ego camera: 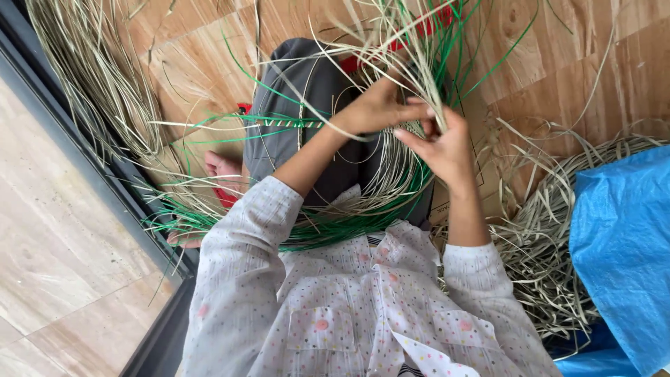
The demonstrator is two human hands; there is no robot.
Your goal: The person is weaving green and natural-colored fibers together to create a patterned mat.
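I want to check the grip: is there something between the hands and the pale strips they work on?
Nothing visible. The left hand and the right hand both grip the pale strips directly, above the green-and-pale woven piece on the lap.

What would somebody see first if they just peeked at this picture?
Probably the two hands meeting in the middle, the left hand and right hand pinching thin pale straw-coloured strips mixed with bright green ones. Next, the round half-woven basket of pale and green strips resting on the person's lap. At the right edge a shiny blue plastic sheet lies beside a loose heap of pale strips.
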